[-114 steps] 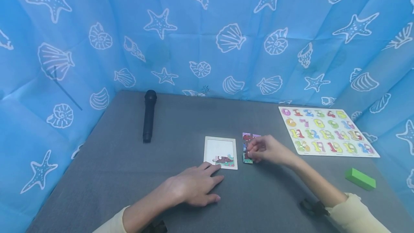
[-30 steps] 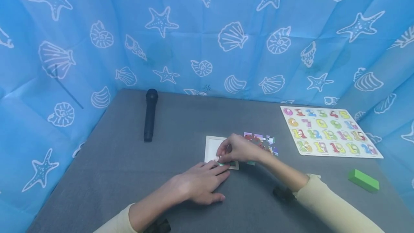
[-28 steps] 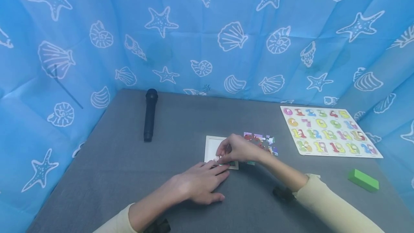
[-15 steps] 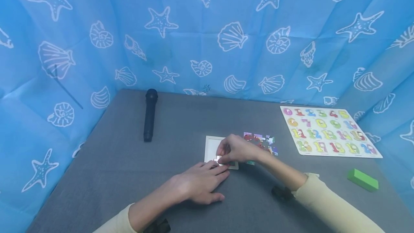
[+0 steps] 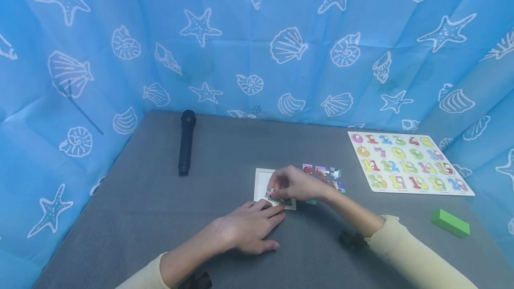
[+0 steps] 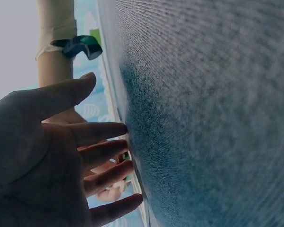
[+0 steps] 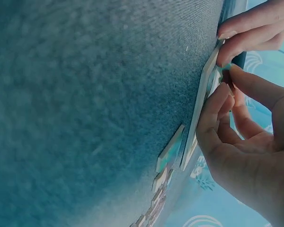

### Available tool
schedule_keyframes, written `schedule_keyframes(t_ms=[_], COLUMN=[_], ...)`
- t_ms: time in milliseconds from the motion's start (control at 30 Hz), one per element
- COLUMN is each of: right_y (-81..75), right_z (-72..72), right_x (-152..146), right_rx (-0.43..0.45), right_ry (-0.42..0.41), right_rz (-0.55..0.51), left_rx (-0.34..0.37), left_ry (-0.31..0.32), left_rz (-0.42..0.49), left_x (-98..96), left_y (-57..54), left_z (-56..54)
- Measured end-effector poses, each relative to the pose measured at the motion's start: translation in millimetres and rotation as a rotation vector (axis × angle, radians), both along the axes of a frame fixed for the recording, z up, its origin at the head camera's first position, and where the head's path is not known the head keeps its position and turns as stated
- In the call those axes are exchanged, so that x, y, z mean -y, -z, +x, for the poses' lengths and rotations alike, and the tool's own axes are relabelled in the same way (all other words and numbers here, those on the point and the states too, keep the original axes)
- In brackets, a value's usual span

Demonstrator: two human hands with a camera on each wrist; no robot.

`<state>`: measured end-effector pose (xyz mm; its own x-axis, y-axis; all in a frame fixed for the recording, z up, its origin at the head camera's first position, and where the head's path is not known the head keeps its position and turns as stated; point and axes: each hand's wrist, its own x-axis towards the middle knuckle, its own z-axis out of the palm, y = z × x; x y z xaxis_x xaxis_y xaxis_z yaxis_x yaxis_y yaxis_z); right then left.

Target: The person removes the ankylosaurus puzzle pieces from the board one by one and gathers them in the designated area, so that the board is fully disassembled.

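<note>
A small square puzzle tray point(image 5: 261, 181) lies on the grey table, with its bare base showing on the left. Fingers of my left hand point(image 5: 252, 230) lie extended over its near edge, and the left wrist view shows them straight and spread. Above the tray's lower part, my right hand point(image 5: 296, 184) pinches a jigsaw piece point(image 5: 271, 192) between thumb and fingers. Seen from the right wrist, a teal bit of that piece point(image 7: 225, 68) shows by the fingertips, close to the left hand point(image 7: 258, 30). The pieces under the hands are mostly hidden.
Several loose jigsaw pieces point(image 5: 320, 173) lie just right of the tray, partly behind the right hand. A number puzzle board point(image 5: 405, 162) lies at the far right, with a green block point(image 5: 450, 223) nearer. A black microphone point(image 5: 186, 144) lies at the left. A blue patterned curtain point(image 5: 249, 48) surrounds the table.
My right hand has gone left from the loose pieces to the tray, bringing a jigsaw piece. My left hand has shifted slightly right. Over the last half second the pinched piece has tilted a little.
</note>
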<state>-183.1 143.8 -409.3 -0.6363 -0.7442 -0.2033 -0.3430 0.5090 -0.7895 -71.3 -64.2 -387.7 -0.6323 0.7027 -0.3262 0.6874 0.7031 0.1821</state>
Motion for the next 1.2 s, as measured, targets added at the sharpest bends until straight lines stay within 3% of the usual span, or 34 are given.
schedule_keyframes(t_ms=[200, 533, 1200], right_y=[-2.7, -17.9, -27.6], right_z=[-2.1, -1.6, 9.9], right_x=[-6.4, -28.4, -104.0], right_rx=[0.06, 0.066, 0.013], right_ry=[0.038, 0.141, 0.22], right_rz=[-0.046, -0.05, -0.031], left_rx=[0.019, 0.026, 0.027], left_ry=[-0.001, -0.004, -0.01], left_rz=[0.006, 0.031, 0.036], left_x=[0.7, 4.3, 4.6], left_y=[-0.5, -1.2, 0.9], left_z=[-1.1, -3.7, -4.8])
